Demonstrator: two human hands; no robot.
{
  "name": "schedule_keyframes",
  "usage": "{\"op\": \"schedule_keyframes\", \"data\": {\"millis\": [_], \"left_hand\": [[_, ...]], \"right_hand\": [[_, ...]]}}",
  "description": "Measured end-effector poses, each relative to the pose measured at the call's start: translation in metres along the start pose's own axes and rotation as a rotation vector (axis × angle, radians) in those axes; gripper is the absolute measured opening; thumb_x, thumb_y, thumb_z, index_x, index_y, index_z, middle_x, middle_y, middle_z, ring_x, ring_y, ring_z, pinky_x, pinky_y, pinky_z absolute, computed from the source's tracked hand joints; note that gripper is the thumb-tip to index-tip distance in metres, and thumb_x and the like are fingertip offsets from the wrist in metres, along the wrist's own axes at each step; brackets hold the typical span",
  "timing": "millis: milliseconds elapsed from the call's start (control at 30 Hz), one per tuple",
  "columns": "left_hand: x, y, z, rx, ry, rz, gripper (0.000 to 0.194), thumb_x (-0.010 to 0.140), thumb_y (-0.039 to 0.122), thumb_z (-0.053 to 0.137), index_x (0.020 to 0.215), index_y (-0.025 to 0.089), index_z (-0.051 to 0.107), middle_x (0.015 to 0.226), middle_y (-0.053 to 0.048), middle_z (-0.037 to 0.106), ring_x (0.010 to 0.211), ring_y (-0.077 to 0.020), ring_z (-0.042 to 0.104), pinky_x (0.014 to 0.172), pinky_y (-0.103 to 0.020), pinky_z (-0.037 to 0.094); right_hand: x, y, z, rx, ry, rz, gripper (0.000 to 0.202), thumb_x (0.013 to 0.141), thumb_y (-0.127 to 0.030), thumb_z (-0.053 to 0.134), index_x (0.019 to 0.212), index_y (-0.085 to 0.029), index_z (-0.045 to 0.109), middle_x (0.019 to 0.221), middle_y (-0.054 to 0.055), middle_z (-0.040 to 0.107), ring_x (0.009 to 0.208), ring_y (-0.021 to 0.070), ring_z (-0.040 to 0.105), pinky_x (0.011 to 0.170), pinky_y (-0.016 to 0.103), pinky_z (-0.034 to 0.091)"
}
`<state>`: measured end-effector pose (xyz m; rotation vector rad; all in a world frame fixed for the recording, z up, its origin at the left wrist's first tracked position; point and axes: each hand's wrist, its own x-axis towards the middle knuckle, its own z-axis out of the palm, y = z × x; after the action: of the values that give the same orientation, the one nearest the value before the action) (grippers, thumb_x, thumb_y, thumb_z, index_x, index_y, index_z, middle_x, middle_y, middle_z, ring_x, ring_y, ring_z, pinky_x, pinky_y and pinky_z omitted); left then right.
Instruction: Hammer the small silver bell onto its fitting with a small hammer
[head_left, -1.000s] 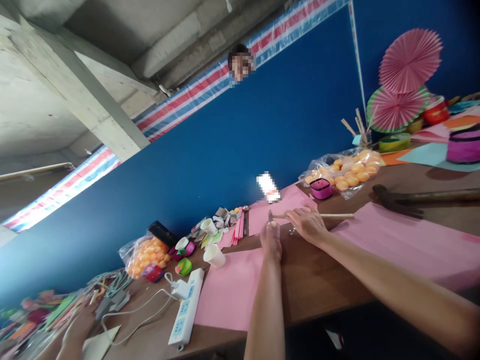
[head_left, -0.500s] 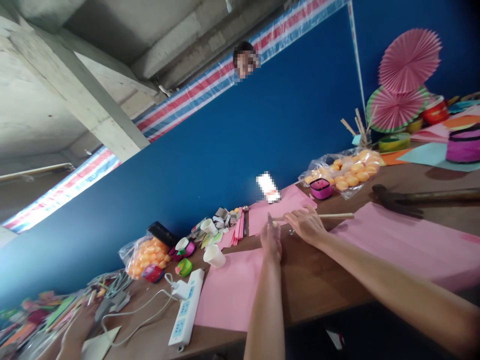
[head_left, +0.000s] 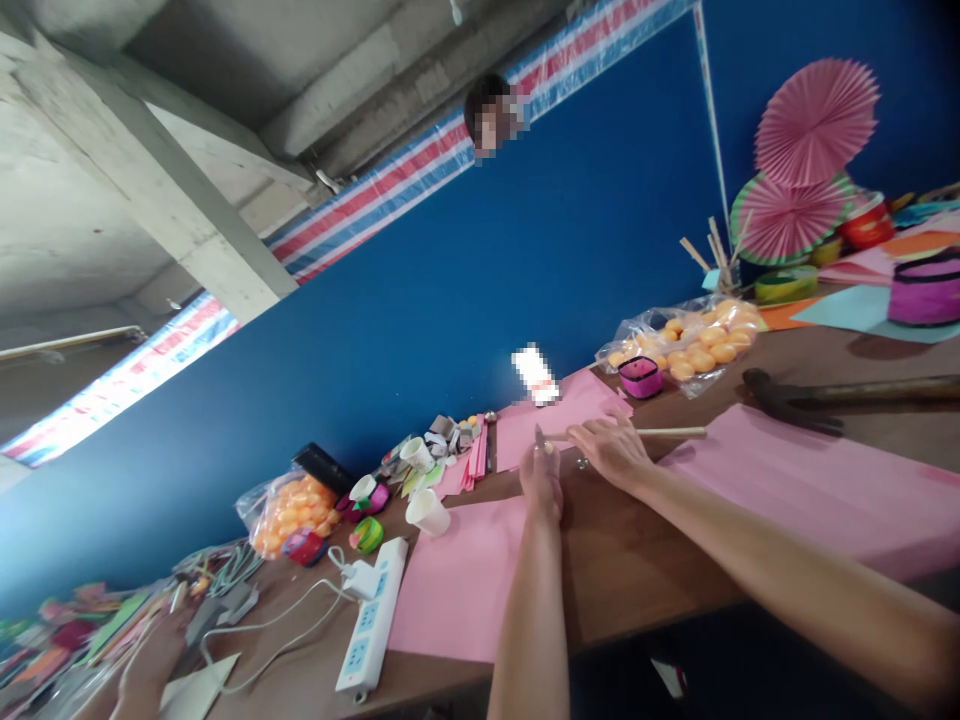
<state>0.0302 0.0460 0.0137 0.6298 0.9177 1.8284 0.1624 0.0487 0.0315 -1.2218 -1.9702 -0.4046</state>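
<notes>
Desk (head_left: 622,570): next to nothing changes on it over the last half second; the whole view only slips slightly leftward, so the handwork seems to be at the same point.
Cup (head_left: 428,512): tilted on the edge of a pink sheet (head_left: 457,590), left of both hands and apart from them.
Left hand (head_left: 541,482): closed, fingers narrow around a blade (head_left: 538,435), as half a second ago.
Blade: grey and pointed, its tip rising beyond the fingers; most of it is hidden in the grip.
Clear bit (head_left: 582,463): on the desk between the hands, touching neither as far as can be told.
Right hand (head_left: 615,452): fingers bent over a stick (head_left: 679,432) and holding it, no visible shift.
Stick: runs beneath the fingers, short end near the blade, long end out rightward; contact with the blade cannot be told.
Hammer (head_left: 862,393): right, untouched.
</notes>
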Motion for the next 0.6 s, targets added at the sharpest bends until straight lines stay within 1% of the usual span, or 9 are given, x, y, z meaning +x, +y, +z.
{"op": "schedule_keyframes", "data": {"millis": [67,167,300,467,533,600], "left_hand": [[-0.0009,0.0006,0.0012,0.004,0.003,0.005,0.016,0.064,0.024,0.069,0.073,0.033,0.059,0.081,0.002,0.067,0.11,-0.0225,0.051,0.099,-0.047,0.036],[-0.0016,0.0012,0.0023,0.016,0.001,0.023,0.015,0.066,0.023,0.068,0.072,0.034,0.06,0.078,0.001,0.067,0.107,-0.0217,0.052,0.099,-0.045,0.037],[-0.0018,0.002,0.0019,0.036,-0.015,0.046,0.015,0.065,0.023,0.068,0.071,0.034,0.06,0.075,0.001,0.066,0.105,-0.0217,0.054,0.096,-0.045,0.04],[-0.0013,0.0022,-0.0001,0.052,-0.092,-0.012,0.01,0.066,0.024,0.068,0.071,0.029,0.06,0.079,-0.002,0.066,0.105,-0.0219,0.054,0.097,-0.043,0.038],[-0.0009,0.0016,-0.0008,0.053,-0.094,-0.027,0.01,0.066,0.024,0.068,0.072,0.028,0.06,0.081,-0.003,0.066,0.105,-0.0224,0.054,0.098,-0.043,0.037],[-0.0002,0.0006,-0.0014,0.056,-0.095,-0.039,0.012,0.064,0.024,0.069,0.071,0.029,0.06,0.081,-0.002,0.066,0.104,-0.0218,0.054,0.098,-0.042,0.037]], "right_hand": [[0.0,-0.0002,-0.0002,-0.006,-0.012,0.0,0.023,0.089,-0.024,0.037,0.085,-0.022,0.06,0.07,0.0,0.063,0.066,0.0138,0.052,0.078,0.03,0.021],[0.0001,-0.0001,-0.0003,-0.004,0.005,0.019,0.024,0.09,-0.025,0.036,0.087,-0.022,0.06,0.071,0.0,0.063,0.068,0.0139,0.053,0.078,0.029,0.021],[-0.0002,0.0007,0.0005,0.004,-0.003,0.016,0.022,0.089,-0.025,0.038,0.085,-0.022,0.06,0.069,0.0,0.063,0.067,0.0136,0.053,0.078,0.029,0.021],[-0.0002,0.0006,0.0004,0.004,0.023,0.03,0.023,0.089,-0.025,0.037,0.087,-0.022,0.06,0.071,0.001,0.064,0.068,0.0137,0.054,0.077,0.029,0.021],[-0.0002,0.0002,-0.0002,0.011,0.022,0.022,0.023,0.089,-0.025,0.038,0.085,-0.022,0.06,0.07,0.001,0.064,0.068,0.0134,0.054,0.077,0.029,0.021],[-0.0002,-0.0002,-0.0006,0.011,0.013,0.012,0.024,0.089,-0.026,0.037,0.083,-0.022,0.06,0.069,0.001,0.064,0.067,0.0133,0.053,0.077,0.029,0.022]]}}
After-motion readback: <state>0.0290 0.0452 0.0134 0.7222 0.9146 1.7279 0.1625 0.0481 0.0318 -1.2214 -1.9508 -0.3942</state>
